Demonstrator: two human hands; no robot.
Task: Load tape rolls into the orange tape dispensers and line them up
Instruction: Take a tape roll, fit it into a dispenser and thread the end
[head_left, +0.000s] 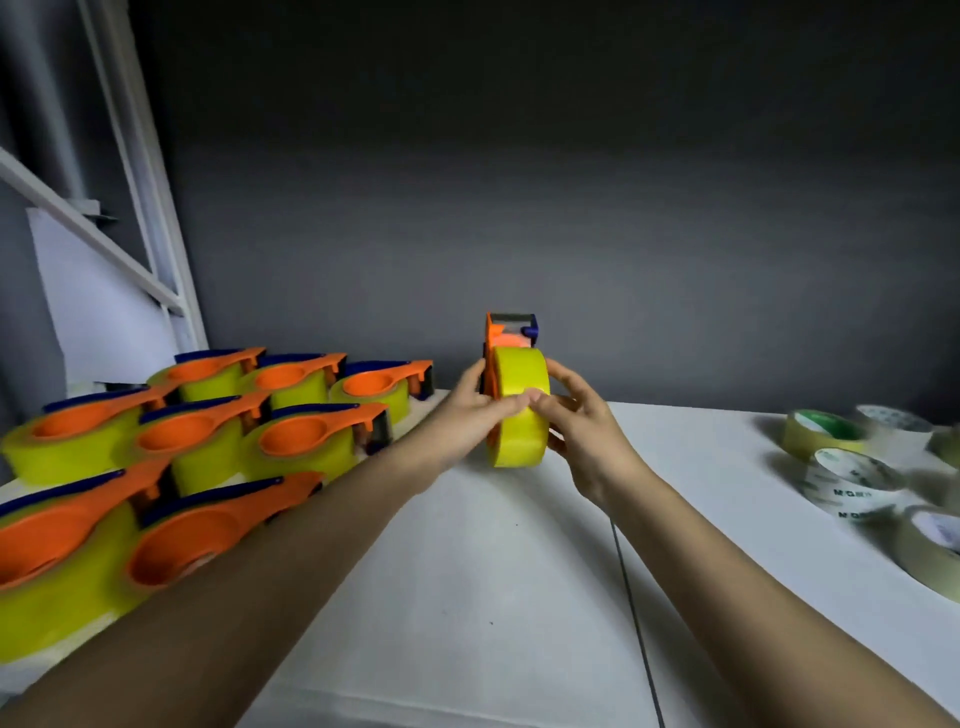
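Loaded dispensers (171, 540) flat; upright orange dispenser (511, 332), yellow roll (521, 408) seated.

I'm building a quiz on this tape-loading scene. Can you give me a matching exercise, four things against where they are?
Things:
1. held dispenser
2. loaded dispensers
3. loose rolls
4. black line

Places:
A. lying in rows at the table's left
B. at the table's right edge
C. upright at the centre, between left hand and right hand
D. running across the white table toward the camera, under the right forearm

Pairs: 1-C, 2-A, 3-B, 4-D
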